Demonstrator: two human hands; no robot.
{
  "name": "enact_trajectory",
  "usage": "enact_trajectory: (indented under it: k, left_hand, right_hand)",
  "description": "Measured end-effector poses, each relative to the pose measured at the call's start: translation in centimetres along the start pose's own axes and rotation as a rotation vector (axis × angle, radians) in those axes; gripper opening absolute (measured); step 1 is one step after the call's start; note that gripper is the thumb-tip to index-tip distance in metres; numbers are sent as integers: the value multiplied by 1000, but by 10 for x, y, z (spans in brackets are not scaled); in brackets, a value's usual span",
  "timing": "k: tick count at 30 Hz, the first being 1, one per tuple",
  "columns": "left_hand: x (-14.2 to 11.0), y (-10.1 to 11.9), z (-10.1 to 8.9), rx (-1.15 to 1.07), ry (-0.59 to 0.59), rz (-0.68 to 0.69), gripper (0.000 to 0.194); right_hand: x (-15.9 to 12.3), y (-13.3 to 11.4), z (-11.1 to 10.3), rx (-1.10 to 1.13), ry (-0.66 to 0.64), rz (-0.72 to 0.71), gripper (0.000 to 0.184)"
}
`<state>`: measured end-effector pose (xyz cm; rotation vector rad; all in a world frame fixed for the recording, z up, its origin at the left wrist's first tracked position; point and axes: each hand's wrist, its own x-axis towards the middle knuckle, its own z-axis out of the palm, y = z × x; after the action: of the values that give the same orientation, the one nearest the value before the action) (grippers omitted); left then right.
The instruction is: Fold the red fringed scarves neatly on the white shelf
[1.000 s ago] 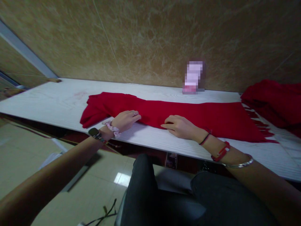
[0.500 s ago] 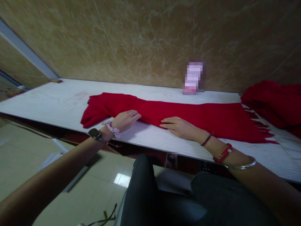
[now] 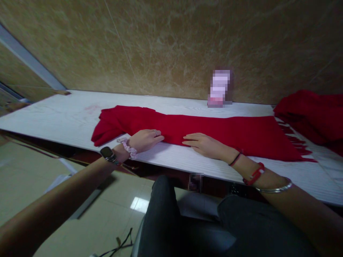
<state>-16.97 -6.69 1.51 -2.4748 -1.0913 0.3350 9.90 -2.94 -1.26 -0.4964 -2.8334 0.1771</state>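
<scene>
A red scarf lies lengthwise on the white board-like tabletop, folded into a long strip. Its right end carries a fringe, while the left end is bunched and bent toward the front. My left hand is at the scarf's near edge, its fingers bent and closed on the cloth, the thumb mostly hidden. To its right, my right hand rests on the same edge with its fingers stretched out and lying flat on the cloth. A short stretch of edge shows between the hands.
More red cloth is heaped at the right end of the table. A pixelated pinkish object leans on the marbled wall behind. My legs are below the table's front edge, and a cable lies on the tiled floor.
My left hand has shifted slightly to the right along the scarf's near edge. My right hand stays in about the same place, and the scarf looks nearly unchanged.
</scene>
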Motion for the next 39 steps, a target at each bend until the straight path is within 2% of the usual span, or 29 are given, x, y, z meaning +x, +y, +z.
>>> enact_trajectory:
  k: [7,11,14,17,20,26,29,33,36,39]
  left_hand:
    - [-2,-12,-3,-111,-2,69,25]
    - [22,-11,-7,-217,77,-18,34]
    - [48,-4,-1,-294,116,-96,38]
    - [62,-2,13,-381,-31,-164,45]
    - [59,-12,25,-434,-156,-233,51]
    - [44,-34,36,-402,-138,-268,54]
    - [44,-32,38,-379,-111,-259,54]
    - [44,-29,39,-375,-91,-254,55]
    - [43,-30,39,-375,-96,-289,57]
    - [42,-30,38,-375,-115,-316,59]
  right_hand:
    - [-1,1,2,-2,-54,6,42]
    - [-3,-4,0,-29,-69,30,40]
    - [-6,-7,-3,-15,-104,67,41]
    - [-8,-9,-5,16,-144,82,43]
    - [-11,-9,-7,36,-162,82,45]
    - [-14,-12,-10,100,-151,96,44]
    - [-2,-11,-15,116,-104,180,46]
    - [40,-4,-11,-9,36,399,54]
    - [66,3,2,-45,22,523,56]
    - [62,11,11,-62,-24,577,55]
